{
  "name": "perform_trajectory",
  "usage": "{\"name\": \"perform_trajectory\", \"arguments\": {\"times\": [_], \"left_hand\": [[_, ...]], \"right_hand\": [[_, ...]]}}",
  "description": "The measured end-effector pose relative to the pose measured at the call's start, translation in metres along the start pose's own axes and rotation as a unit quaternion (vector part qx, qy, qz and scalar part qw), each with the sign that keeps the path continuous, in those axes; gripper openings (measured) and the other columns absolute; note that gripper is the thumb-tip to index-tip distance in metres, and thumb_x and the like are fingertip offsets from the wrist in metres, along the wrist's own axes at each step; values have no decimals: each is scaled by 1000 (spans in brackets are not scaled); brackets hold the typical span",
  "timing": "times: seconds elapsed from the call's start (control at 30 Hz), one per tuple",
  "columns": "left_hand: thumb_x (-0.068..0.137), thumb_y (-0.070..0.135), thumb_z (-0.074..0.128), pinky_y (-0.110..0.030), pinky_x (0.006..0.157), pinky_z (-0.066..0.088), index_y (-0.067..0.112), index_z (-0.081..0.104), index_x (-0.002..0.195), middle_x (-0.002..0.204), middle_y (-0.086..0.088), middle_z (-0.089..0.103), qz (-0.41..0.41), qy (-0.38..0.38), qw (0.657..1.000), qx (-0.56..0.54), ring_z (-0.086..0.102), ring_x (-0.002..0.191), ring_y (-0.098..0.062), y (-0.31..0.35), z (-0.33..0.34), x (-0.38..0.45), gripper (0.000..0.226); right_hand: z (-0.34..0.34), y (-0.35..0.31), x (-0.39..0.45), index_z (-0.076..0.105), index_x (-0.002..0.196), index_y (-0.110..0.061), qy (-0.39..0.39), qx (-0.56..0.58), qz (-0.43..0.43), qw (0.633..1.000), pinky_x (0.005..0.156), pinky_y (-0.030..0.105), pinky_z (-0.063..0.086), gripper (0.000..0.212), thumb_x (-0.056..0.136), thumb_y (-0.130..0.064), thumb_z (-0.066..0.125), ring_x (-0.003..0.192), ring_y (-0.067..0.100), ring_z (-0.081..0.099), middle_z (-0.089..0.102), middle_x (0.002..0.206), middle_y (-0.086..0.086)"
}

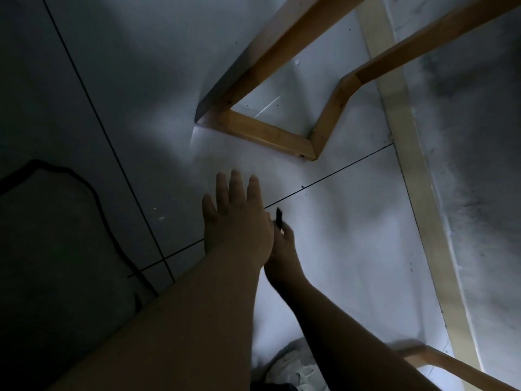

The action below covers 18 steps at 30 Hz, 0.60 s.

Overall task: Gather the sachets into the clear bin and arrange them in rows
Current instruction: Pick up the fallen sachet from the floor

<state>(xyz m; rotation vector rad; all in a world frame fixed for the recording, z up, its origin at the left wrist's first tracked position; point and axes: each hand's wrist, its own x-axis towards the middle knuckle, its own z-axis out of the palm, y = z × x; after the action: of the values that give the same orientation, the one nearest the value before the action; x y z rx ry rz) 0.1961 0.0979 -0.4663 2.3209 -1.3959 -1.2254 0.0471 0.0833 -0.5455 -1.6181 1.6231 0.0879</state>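
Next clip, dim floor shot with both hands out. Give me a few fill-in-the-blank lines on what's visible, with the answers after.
1. The left hand is spread with its fingers ____ above the tiled floor.
2. The right hand pinches a small ____-coloured object at its fingertips.
3. The frame resting on the floor ahead of the hands is made of ____.
4. A black ____ curves across the floor on the left.

Missing words: straight; dark; wood; cable

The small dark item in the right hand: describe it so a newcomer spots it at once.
Start at the wooden frame on the pale tiled floor, then follow the two forearms below it. The right hand pinches a small dark object, the only black sliver beside the flat left hand.
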Motion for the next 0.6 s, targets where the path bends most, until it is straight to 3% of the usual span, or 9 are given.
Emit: {"name": "perform_trajectory", "arguments": {"times": [0.1, 0.17, 0.23, 0.3, 0.37, 0.43, 0.5, 0.6], "left_hand": [[99, 37, 35, -47, 116, 8, 21, -1, 151, 158, -8, -8, 9, 6, 1000, -18, -11, 145, -30, 4, -12, -8, 65], [99, 35, 37, -44, 115, 15, 19, 8, 150, 158, -9, 1, 13, 22, 999, -27, -2, 146, -30, 12, -27, -16, 61], [98, 31, 40, -38, 108, 29, 16, 26, 144, 151, -11, 23, 16, 46, 997, -58, 23, 139, -29, 26, -48, -26, 51], [97, 28, 40, -34, 94, 39, 14, 40, 134, 136, -9, 42, 28, 91, 991, -95, 43, 122, -25, 39, -70, -38, 40], [95, 26, 41, -36, 88, 40, 15, 47, 129, 128, -8, 49, 51, 149, 980, -123, 47, 115, -26, 45, -88, -54, 36], [93, 23, 45, -38, 88, 40, 16, 53, 125, 126, -6, 53, 89, 204, 964, -147, 49, 114, -27, 44, -104, -71, 33], [89, 17, 50, -39, 84, 45, 13, 61, 114, 117, -8, 58, 158, 268, 935, -169, 55, 108, -30, 40, -120, -92, 28], [86, 9, 55, -34, 77, 46, 12, 64, 106, 108, -5, 61, 261, 323, 893, -172, 60, 95, -29, 39, -152, -129, 23]], "right_hand": [[-36, -49, -6, 24, 149, -12, 57, -58, -58, 995, 114, 34, 28, 51, 101, -24, 38, 138, 16, 28, 21, 154, 2], [-54, -73, -15, 29, 147, -13, 85, -98, -104, 986, 109, 22, 26, 47, 102, -22, 37, 136, 12, 30, 26, 153, 0], [-66, -91, -29, 42, 141, -11, 104, -112, -144, 978, 100, 15, 28, 41, 100, -20, 41, 128, 9, 38, 39, 146, 1], [-80, -107, -44, 57, 128, -11, 136, -82, -175, 972, 98, 20, 38, 34, 97, -20, 45, 115, 7, 47, 53, 130, 3], [-91, -118, -62, 64, 115, -8, 169, -54, -211, 961, 91, 33, 48, 30, 92, -20, 48, 103, 9, 54, 58, 115, 1], [-102, -131, -87, 65, 106, -7, 202, -32, -240, 949, 78, 37, 52, 24, 89, -14, 50, 89, 9, 57, 55, 105, -3], [-115, -149, -116, 64, 100, -8, 224, -25, -276, 934, 74, 23, 48, 18, 87, -9, 51, 80, 2, 52, 52, 101, -7], [-134, -180, -163, 64, 102, -4, 248, -56, -342, 905, 78, 7, 38, 20, 87, 0, 53, 86, 1, 50, 56, 101, 0]]}}
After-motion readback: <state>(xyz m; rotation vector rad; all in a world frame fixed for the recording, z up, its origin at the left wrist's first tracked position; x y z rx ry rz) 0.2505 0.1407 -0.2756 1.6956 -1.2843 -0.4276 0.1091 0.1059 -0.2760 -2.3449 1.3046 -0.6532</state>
